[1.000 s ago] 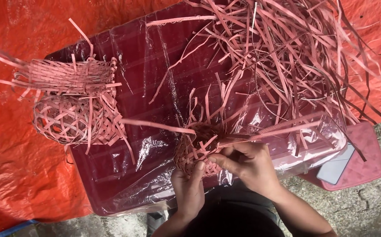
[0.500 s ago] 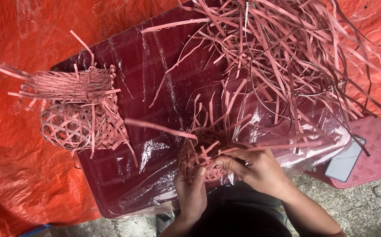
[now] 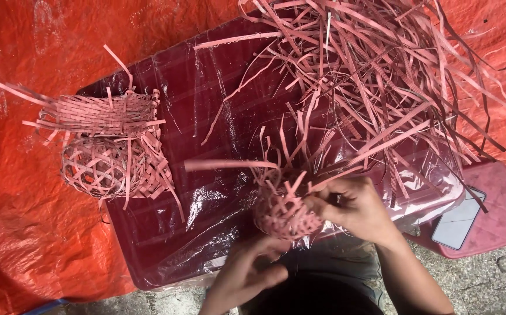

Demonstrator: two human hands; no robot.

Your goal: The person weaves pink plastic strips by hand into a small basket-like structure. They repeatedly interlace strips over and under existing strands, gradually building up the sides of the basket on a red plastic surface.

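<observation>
A small half-woven pink basket (image 3: 283, 211) sits at the near edge of a dark red table (image 3: 206, 105) wrapped in clear plastic. Loose strip ends stick up and sideways from its rim. My left hand (image 3: 247, 271) cups the basket from below. My right hand (image 3: 353, 209) pinches a pink strip at the basket's right side. A big heap of loose pink strips (image 3: 375, 76) covers the far right of the table, just beyond my right hand.
Two finished woven pieces (image 3: 104, 143) lie stacked at the table's left edge. An orange tarp (image 3: 25, 221) covers the ground around it. A pink stool (image 3: 498, 210) at the right carries a phone (image 3: 458, 219), with grey concrete beneath.
The view has shifted slightly. My hands have turned the small basket, and my left hand has dropped lower beneath it. My right hand keeps working a strip at the rim.
</observation>
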